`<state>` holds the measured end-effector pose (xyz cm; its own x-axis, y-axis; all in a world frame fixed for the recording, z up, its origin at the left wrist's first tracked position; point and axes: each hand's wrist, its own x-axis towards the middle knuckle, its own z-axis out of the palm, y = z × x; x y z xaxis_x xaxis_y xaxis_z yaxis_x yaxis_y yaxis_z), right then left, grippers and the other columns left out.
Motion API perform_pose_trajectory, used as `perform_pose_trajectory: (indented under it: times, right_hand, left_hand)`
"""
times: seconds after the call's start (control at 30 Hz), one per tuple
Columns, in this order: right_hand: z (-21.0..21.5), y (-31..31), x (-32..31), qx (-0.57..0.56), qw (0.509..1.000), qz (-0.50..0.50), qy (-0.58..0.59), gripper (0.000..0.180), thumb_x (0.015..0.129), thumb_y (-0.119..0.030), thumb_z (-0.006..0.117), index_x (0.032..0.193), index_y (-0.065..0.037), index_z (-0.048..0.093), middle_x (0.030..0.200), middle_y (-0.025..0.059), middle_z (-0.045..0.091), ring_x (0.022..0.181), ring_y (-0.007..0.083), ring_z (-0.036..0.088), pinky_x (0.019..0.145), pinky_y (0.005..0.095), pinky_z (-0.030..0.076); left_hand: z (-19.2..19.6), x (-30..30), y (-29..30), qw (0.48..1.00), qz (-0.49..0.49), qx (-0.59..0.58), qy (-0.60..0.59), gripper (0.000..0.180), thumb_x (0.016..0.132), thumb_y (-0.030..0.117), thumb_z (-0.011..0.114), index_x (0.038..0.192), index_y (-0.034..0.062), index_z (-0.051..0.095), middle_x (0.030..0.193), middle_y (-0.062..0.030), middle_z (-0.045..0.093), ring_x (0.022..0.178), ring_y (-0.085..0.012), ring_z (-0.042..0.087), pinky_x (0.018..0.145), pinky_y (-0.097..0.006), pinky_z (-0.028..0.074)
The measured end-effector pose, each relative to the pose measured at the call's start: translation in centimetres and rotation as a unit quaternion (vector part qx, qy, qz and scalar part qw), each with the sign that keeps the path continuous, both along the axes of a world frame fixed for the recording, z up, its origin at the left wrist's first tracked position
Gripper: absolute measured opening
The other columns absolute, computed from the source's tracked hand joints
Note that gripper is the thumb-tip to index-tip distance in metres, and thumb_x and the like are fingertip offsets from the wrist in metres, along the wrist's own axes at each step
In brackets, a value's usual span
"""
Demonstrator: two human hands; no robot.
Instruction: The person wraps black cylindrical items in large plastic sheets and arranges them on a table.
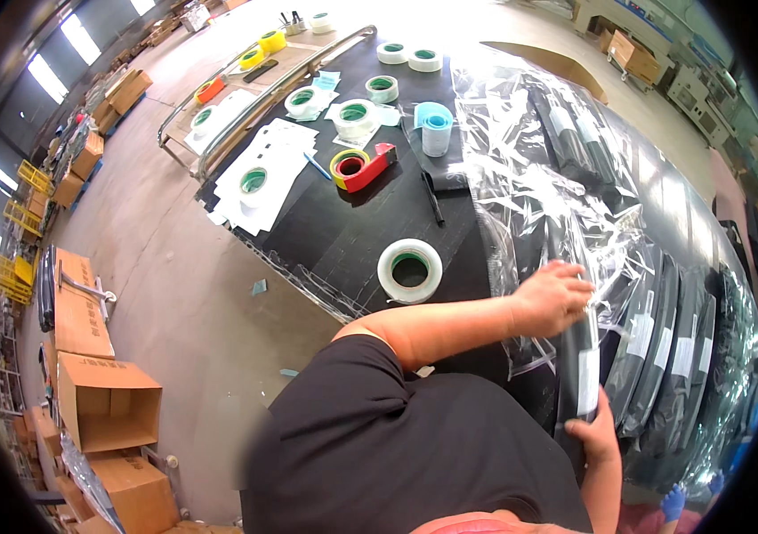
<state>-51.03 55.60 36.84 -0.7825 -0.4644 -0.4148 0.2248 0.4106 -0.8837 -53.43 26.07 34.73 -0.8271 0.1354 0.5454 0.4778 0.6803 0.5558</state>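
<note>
A long black roll [572, 369] with a white label [588, 381] lies at the right side of the black-topped table, in front of me. My left hand [555, 298] reaches across it, fingers bent over its far part, where clear plastic film [521, 187] covers the table. My right hand [596, 431] grips the near end, its thumb on the side by the label. Just right of it, several similar dark rolls [664, 356] with white labels lie side by side. More dark wrapped rolls [566, 133] rest on the film farther back.
Left of the film lie a large clear tape roll [409, 271], a red tape dispenser [366, 169], a light blue roll [435, 129], and white sheets [263, 169]. A metal rail [281, 98] edges the table. Cardboard boxes [110, 400] stand at left. Another person's blue-gloved hand [673, 503] shows lower right.
</note>
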Motion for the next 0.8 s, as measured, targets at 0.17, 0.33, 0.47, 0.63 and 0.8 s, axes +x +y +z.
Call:
perform_pose_trajectory:
  times: [0.17, 0.33, 0.47, 0.63, 0.8]
  right_hand:
    - [0.9, -12.7, -8.5, -0.049, 0.989, 0.137, 0.015, 0.056, 0.071, -0.014, 0.068, 0.122, -0.002, 0.048, 0.109, 0.0068, 0.058, 0.101, 0.0160, 0.057, 0.084, 0.0314, 0.047]
    - [-3.6, -19.2, -17.8, -0.011, 0.996, 0.050, 0.072, 0.060, 0.071, -0.020, 0.078, 0.122, -0.003, 0.050, 0.105, 0.0071, 0.056, 0.094, 0.0179, 0.055, 0.085, 0.0330, 0.047]
    - [-8.2, -26.0, -25.8, -0.037, 0.984, 0.013, 0.172, 0.081, 0.056, -0.022, 0.089, 0.122, 0.000, 0.049, 0.107, 0.0108, 0.060, 0.098, 0.0201, 0.058, 0.086, 0.0326, 0.047]
    - [-6.9, -32.8, -31.0, 0.129, 0.944, -0.052, 0.299, 0.089, 0.057, -0.033, 0.080, 0.131, -0.001, 0.043, 0.112, 0.0219, 0.061, 0.101, 0.0252, 0.063, 0.088, 0.0350, 0.050]
    - [-8.7, -32.8, -35.4, 0.425, 0.827, 0.067, 0.362, 0.098, 0.069, -0.051, 0.067, 0.146, -0.008, 0.025, 0.139, 0.0189, 0.039, 0.135, 0.0368, 0.030, 0.108, 0.0459, 0.031]
  left_hand:
    - [0.5, 0.7, 0.5, 0.999, -0.032, 0.035, 0.025, 0.023, 0.087, 0.024, 0.058, 0.103, 0.0102, 0.065, 0.121, -0.0044, 0.059, 0.124, -0.0280, 0.044, 0.107, -0.049, 0.027]
    - [1.7, 0.1, 0.6, 0.993, -0.102, 0.061, 0.008, 0.021, 0.086, 0.022, 0.060, 0.104, 0.0116, 0.063, 0.121, -0.0040, 0.059, 0.121, -0.0250, 0.048, 0.104, -0.048, 0.032]
    - [3.5, -1.6, -1.0, 0.987, -0.153, 0.045, 0.018, 0.027, 0.085, 0.017, 0.061, 0.110, 0.0055, 0.061, 0.121, -0.0092, 0.059, 0.118, -0.0279, 0.050, 0.100, -0.045, 0.037]
    - [5.6, -4.5, -1.2, 0.964, -0.233, 0.126, -0.002, 0.030, 0.087, 0.011, 0.060, 0.115, 0.0000, 0.059, 0.119, -0.0179, 0.058, 0.116, -0.0340, 0.052, 0.096, -0.042, 0.043]
    - [6.6, -5.8, -4.9, 0.972, -0.216, 0.088, 0.004, 0.045, 0.081, 0.015, 0.066, 0.121, -0.0025, 0.053, 0.125, -0.0194, 0.053, 0.125, -0.0386, 0.042, 0.105, -0.044, 0.033]
